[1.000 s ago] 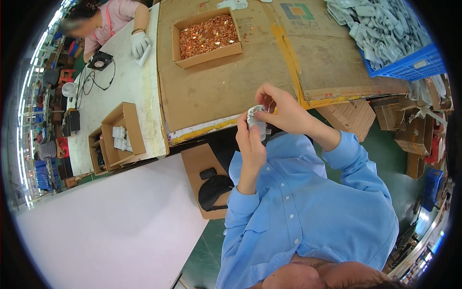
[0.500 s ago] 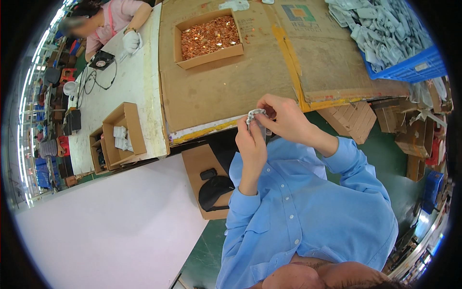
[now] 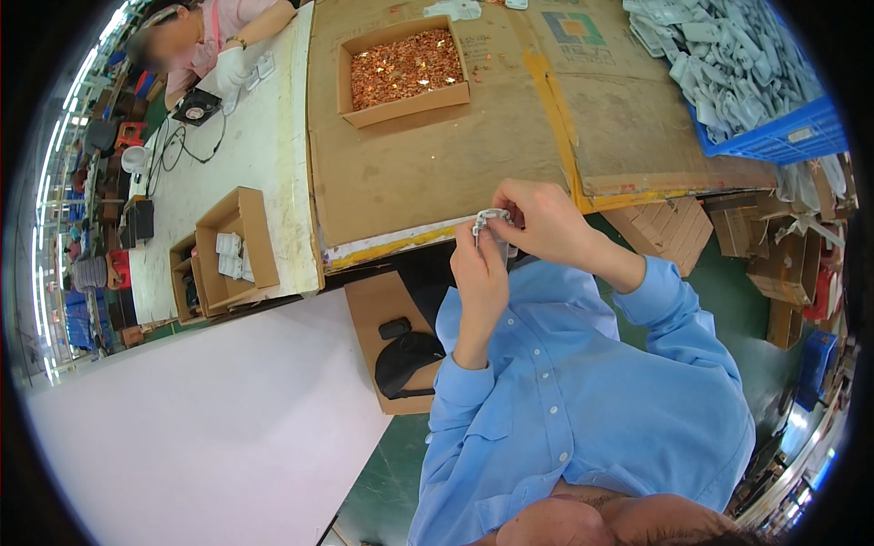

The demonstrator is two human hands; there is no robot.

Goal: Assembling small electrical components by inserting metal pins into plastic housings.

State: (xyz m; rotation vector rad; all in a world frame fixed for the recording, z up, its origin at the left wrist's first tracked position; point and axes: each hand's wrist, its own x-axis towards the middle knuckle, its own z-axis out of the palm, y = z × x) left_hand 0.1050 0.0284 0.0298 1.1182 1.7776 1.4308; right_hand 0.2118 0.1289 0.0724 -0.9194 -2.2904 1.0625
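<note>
Head view: left hand [image 3: 481, 266] is closed around a pale part [image 3: 492, 215] beside the desk [image 3: 428, 187] edge; right hand [image 3: 546, 221] pinches its top, fingers curled. Handling appears unfinished; pale pieces [image 3: 733, 68] fill the blue crate [image 3: 781, 138].

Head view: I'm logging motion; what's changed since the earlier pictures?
The co-worker's gloved hand moved left, nearer the black device. The pale part tilted, showing less body. Left hand and right hand still hold it; the box of coppery pieces stayed put.
</note>
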